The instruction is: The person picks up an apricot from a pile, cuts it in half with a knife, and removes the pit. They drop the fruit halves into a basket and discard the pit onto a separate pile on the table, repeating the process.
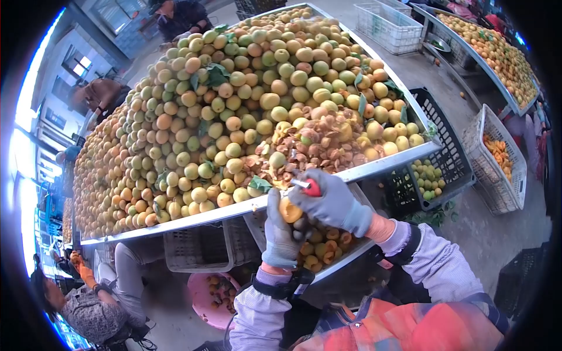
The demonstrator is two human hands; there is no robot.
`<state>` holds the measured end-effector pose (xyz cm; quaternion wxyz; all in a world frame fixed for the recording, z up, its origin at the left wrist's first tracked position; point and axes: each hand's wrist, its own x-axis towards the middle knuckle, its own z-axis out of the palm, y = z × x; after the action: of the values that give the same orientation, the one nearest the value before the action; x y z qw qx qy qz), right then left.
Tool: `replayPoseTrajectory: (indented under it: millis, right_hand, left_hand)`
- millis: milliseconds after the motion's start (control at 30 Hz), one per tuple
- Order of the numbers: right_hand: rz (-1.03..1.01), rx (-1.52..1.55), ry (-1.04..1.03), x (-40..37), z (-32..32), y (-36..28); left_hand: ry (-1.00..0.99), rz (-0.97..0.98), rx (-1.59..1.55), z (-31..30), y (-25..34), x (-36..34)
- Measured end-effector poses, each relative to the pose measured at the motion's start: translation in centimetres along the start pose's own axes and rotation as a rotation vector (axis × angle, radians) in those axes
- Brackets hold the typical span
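Note:
My left hand [277,237], in a grey glove, is closed around a cut apricot [288,209] whose orange flesh faces up. Close beside it, my gloved right hand [338,202] grips a small knife [312,187] by its red handle, the blade pointing left above the fruit. Both hands are at the near rim [374,169] of a large table heaped with whole apricots [234,93]. Just beyond them lies a mound of brownish pits and scraps [316,143]. Below my hands, a crate holds cut apricot halves [319,251], partly hidden by my arms.
A pink basin [196,286] with scraps stands on the floor. Under the table is a crate [196,248]. Right of it are a black crate [453,158] and a white crate [494,199] with orange pieces. A co-worker in orange gloves [85,272] sits at left.

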<state>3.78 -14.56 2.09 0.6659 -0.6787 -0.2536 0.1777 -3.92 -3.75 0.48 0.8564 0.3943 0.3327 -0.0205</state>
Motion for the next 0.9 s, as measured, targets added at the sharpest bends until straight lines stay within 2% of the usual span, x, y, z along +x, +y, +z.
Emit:
replayPoseTrajectory:
  millis: [67, 100, 133, 167, 200, 233, 267, 300, 367, 433, 467, 500, 567, 600, 633, 667, 700, 767, 833, 900]
  right_hand:
    - [0.152, 0.092, 0.020, 0.5, -0.9, -0.3]
    - [0.232, 0.103, 0.028, 0.8, -1.3, -0.8]
    - [0.201, 0.235, 0.055, 1.3, -1.3, -0.3]
    - [0.192, 0.238, 0.051, 2.0, -1.3, 0.4]
    - [0.055, 0.249, 0.105, 2.9, -1.4, 1.2]
    - [-0.079, 0.261, 0.161, 3.6, -1.5, 0.8]
    - [0.041, 0.183, 0.143, 3.5, -2.7, -0.1]
    - [0.073, 0.228, 0.192, 3.9, -2.9, 0.0]
    - [0.020, 0.374, 0.226, 4.0, -3.5, -0.4]
    - [0.022, 0.384, 0.245, 4.2, -3.6, -0.7]
    - [0.027, 0.394, 0.272, 4.2, -3.7, -0.8]
    - [0.027, 0.394, 0.269, 4.1, -3.8, -0.8]
    - [0.093, 0.385, 0.257, 3.8, -3.8, -0.7]
    - [0.078, 0.406, 0.280, 3.8, -3.7, -0.5]
    - [0.075, 0.411, 0.280, 3.7, -3.7, -0.6]
    - [0.101, 0.411, 0.270, 3.5, -3.7, -0.9]
    - [0.127, 0.411, 0.260, 3.4, -3.6, -1.2]
    - [0.133, 0.419, 0.234, 3.2, -3.4, -1.5]
    - [0.147, 0.413, 0.215, 3.0, -2.7, -1.8]
    - [0.191, 0.334, 0.152, 3.0, -2.4, -1.4]
  left_hand:
    - [-0.039, -0.001, 0.035, -0.4, 0.0, 0.0]
    - [-0.063, 0.239, 0.404, -0.3, -0.1, -0.9]
    - [-0.128, 0.473, 0.611, -2.1, -1.7, 1.1]
    - [-0.192, 0.707, 0.821, -3.7, -3.0, 3.3]
    - [-0.206, 0.980, 1.194, -2.5, -2.1, 2.4]
    - [-0.276, 0.517, 1.111, -2.1, -1.7, 1.4]
    - [-0.214, 0.491, 1.139, -1.3, -1.4, 0.2]
    - [-0.151, 0.466, 1.165, -0.8, -1.2, -0.5]
    - [-0.086, 0.522, 1.256, -2.0, -1.3, -0.1]
    - [-0.056, 0.511, 1.029, -2.4, 0.1, -0.8]
    - [0.004, 0.567, 1.002, -3.0, 1.1, -0.7]
    - [0.089, 0.491, 0.870, -1.5, 3.2, -2.4]
    - [0.196, 0.651, 0.936, -3.3, 6.3, -1.7]
    - [0.252, 0.869, 1.113, -6.0, 7.6, 0.3]
    - [0.315, 0.875, 0.970, -7.4, 9.0, 1.6]
    - [0.440, 1.033, 1.126, -10.5, 10.4, 3.9]
    - [0.639, 1.023, 1.458, -10.8, 12.3, 3.7]
    - [0.869, 0.828, 1.665, -12.2, 14.4, 5.3]
    - [0.927, 0.639, 1.875, -14.6, 15.6, 8.1]
    - [0.848, 0.622, 1.946, -14.4, 16.7, 9.4]
